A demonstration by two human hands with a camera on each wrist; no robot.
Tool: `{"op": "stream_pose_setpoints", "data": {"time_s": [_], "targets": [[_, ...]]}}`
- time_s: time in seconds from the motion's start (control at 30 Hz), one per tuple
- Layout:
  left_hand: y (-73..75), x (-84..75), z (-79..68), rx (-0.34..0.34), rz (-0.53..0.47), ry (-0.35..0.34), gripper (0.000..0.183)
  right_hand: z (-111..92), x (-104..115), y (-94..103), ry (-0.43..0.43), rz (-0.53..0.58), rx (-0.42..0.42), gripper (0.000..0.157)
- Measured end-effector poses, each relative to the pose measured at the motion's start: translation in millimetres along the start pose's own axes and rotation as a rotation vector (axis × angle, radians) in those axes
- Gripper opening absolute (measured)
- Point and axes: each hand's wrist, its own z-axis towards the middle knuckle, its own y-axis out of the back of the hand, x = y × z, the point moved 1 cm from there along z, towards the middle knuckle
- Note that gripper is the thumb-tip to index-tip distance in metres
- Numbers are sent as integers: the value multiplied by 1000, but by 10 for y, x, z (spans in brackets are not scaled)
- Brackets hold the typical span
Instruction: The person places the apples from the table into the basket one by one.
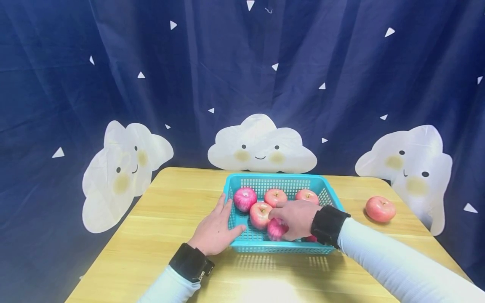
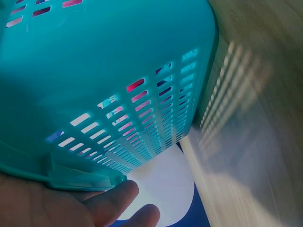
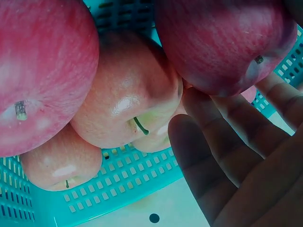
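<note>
My right hand (image 1: pixel 299 216) reaches down into a turquoise plastic basket (image 1: pixel 273 248) and holds a dark red apple (image 1: pixel 277 230) near its front wall. In the right wrist view the fingers (image 3: pixel 227 123) curl against the side of that apple (image 3: pixel 222 42), stem showing. Paler apples (image 1: pixel 260 215) lie close around it, and a red apple (image 1: pixel 245 199) sits in the left back part. My left hand (image 1: pixel 215 230) rests on the basket's left rim, fingers extended, thumb over the inner side. In the left wrist view its fingertips (image 2: pixel 124 191) lie along the rim.
One apple (image 1: pixel 380 209) lies on the wooden table (image 1: pixel 182 189) to the right, outside the basket. Part of another red apple (image 1: pixel 311 238) shows beneath my right wrist. Behind the table hangs a dark blue curtain (image 1: pixel 235 84) with white clouds.
</note>
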Motion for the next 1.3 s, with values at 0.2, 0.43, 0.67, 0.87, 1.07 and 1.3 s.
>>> {"op": "stream_pose_setpoints", "data": {"time_s": [0.2,0.43,0.67,0.87,1.07,1.3], "targets": [[0,-3,-1,-4,-6,8,87,34,20,-18,3,-36,23,36],[-7,-3,2,-1,-13,9,86,74,40,-77,16,-127,39,42],[4,-10,-4,15,-11,12,87,71,5,-117,36,-136,32,47],[23,-18,4,10,-10,11,87,24,-59,-32,-79,-98,63,54],[37,-24,2,8,-7,12,87,-56,-219,104,-138,-53,20,51],[22,-19,-10,4,-15,6,86,-206,-561,183,-186,-23,-35,33]]}}
